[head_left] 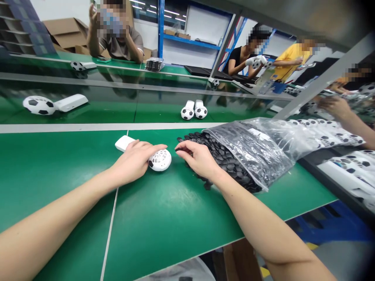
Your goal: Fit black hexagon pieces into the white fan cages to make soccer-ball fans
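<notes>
left to right along the green bench (73,183):

- soccer-ball-patterned unit with white handle (39,105): lies on a dark glossy shelf (99,107), at 11 o'clock from the left hand, beyond the grey strip at the bench's far edge (73,128).
- white lattice ball shell (162,160), with black patches: on the bench, its white handle (124,143) pointing to 11 o'clock.
- left hand (131,162): palm down, grip closed over the shell and handle joint, leaving the shell's right side bare.
- right hand (199,158): grip narrow, fingers curved; its fingertips (178,147) touch the pile's left edge. whether a piece is held, cannot tell.
- black pentagon pieces (224,162): heaped at the mouth of a clear plastic bag (258,150), at 3 o'clock from the right hand.
- white moulded parts (345,168): on a black ledge, far right.

room: open bench at 6 o'clock from both hands, crossed by a pale seam (113,218); the near edge (243,238) drops away at 4 o'clock.
</notes>
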### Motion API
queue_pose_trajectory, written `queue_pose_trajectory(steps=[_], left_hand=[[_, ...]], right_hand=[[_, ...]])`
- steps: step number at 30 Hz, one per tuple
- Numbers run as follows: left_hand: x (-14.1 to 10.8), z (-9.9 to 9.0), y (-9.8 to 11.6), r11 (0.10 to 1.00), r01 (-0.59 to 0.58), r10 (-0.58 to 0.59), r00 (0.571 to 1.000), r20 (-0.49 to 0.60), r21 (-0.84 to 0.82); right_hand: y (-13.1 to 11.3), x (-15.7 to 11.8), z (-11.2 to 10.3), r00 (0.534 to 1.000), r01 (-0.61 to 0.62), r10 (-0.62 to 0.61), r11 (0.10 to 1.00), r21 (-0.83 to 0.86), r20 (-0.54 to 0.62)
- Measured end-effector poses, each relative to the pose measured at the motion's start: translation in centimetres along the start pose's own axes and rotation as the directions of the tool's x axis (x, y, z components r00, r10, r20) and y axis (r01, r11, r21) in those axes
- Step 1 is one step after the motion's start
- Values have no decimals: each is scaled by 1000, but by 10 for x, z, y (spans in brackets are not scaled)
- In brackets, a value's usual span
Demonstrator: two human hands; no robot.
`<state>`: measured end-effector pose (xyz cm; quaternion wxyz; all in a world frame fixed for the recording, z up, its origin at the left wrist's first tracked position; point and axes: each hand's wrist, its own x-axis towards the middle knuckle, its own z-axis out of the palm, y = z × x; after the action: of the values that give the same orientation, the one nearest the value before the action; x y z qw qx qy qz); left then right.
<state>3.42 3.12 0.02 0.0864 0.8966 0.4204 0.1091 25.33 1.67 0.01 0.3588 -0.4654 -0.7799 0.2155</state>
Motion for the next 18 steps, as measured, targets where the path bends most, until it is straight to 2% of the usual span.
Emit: queue_pose_trajectory(steps=[2, 5, 10, 18], left_hand=[[0, -1, 0, 1000, -11, 11, 1000, 17, -18], [1, -1, 1, 996, -23, 25, 999, 27, -81], [2, 2, 4, 987, 64, -65, 998, -8, -148], [3, 0, 12, 978, 112, -120, 992, -37, -176]], right_hand=[[-4, -2, 3, 1000, 1, 0, 996, 92, -14], [-10, -6, 8, 998, 68, -68, 989, 134, -3], [-14, -10, 18, 992, 85, -102, 972, 217, 69], [-12, -8, 24, 995, 104, -102, 982, 155, -24]])
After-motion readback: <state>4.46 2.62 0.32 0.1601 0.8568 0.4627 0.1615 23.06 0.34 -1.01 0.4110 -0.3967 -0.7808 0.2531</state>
